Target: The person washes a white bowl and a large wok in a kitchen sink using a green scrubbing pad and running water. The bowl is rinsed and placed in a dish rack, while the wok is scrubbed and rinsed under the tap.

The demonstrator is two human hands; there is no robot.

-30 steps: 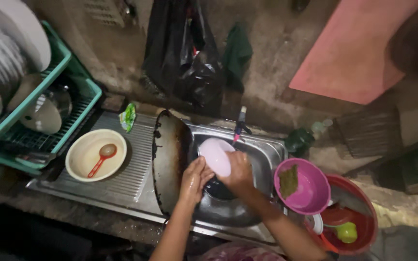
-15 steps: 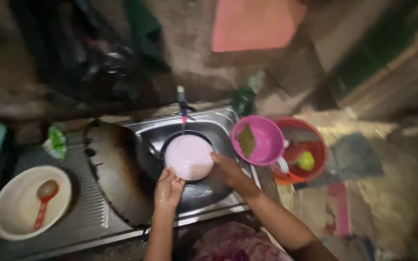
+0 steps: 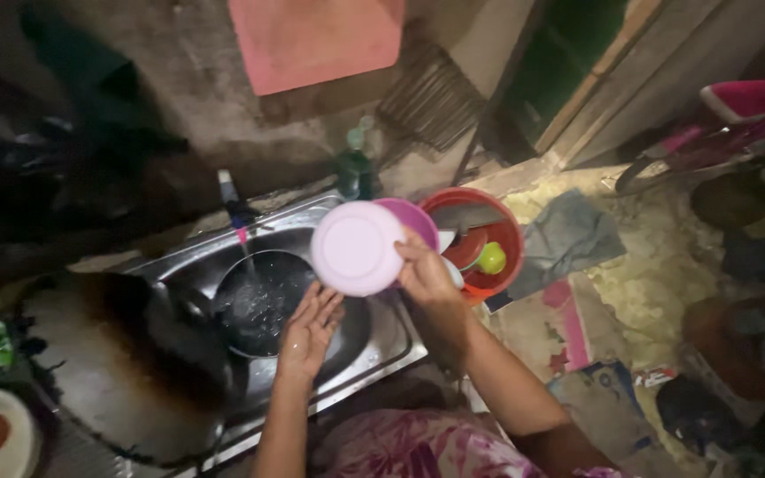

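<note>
dim scene, dark corners, soft motion blur

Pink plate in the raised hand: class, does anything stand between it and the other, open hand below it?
Nothing visible does. The right hand holds the pink plate by its edge above the sink. The left hand is open just below it, over the dark pan, with only air between.

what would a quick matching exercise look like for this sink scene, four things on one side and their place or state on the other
Things:
1. pink plate
2. dark pan
3. red basin
4. left hand

Place or state:
A. sits in the steel sink under running water
B. open, holding nothing, over the sink
C. held up by the right hand
D. right of the sink, holding dishes and a green item

Pairs: 1-C, 2-A, 3-D, 4-B
</note>
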